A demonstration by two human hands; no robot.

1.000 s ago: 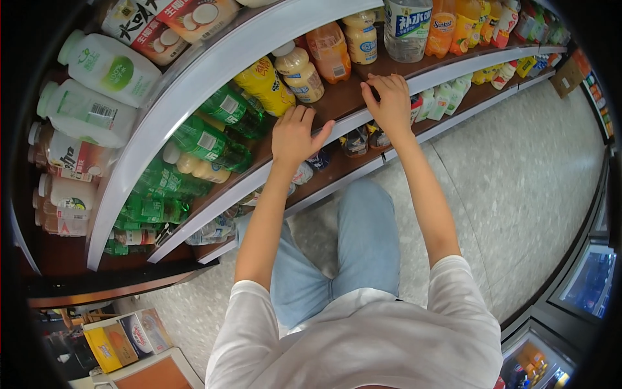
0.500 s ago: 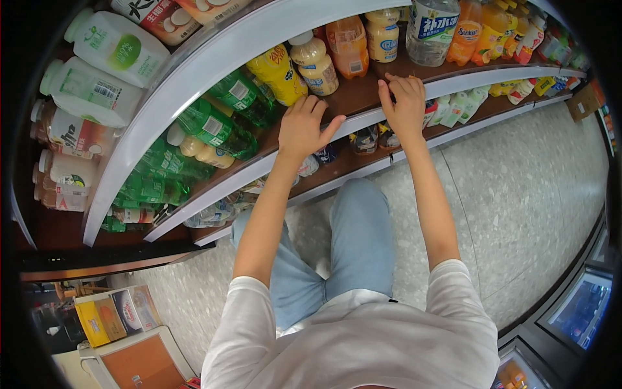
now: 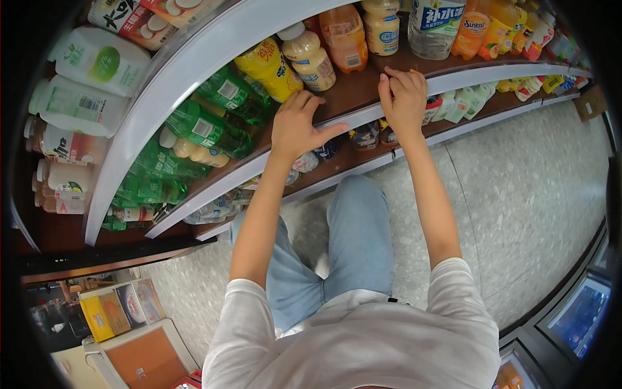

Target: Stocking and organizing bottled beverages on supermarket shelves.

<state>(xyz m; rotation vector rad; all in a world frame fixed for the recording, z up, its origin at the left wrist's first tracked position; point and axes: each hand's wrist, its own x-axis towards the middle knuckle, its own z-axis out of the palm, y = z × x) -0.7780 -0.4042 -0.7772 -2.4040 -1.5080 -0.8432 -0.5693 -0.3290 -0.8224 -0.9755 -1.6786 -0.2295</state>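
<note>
My left hand [image 3: 297, 126] rests at the front of a brown shelf [image 3: 353, 94], thumb stretched out to the right along the white shelf edge [image 3: 447, 81]. Its fingertips are just below a yellow bottle [image 3: 269, 68], which stands beside a cream-coloured drink bottle [image 3: 310, 59]. Whether they touch the yellow bottle I cannot tell. My right hand [image 3: 404, 100] lies over the same edge, fingers loosely bent onto the shelf and thumb apart, holding nothing. Behind it stand an orange drink bottle [image 3: 345, 40], another cream-coloured bottle [image 3: 381, 29] and a large clear bottle [image 3: 433, 29].
Green soda bottles [image 3: 210, 126] lie to the left on the same shelf. White jugs [image 3: 103, 61] fill the upper shelf at far left. Below, a lower shelf holds small packs [image 3: 463, 104]. Grey floor [image 3: 518, 181] stretches right, toward a glass-fronted cooler [image 3: 580, 314].
The view has shifted slightly, with the shelf goods moving a little down-left. My left hand's thumb points more sideways now. The right hand stays at the shelf edge.
</note>
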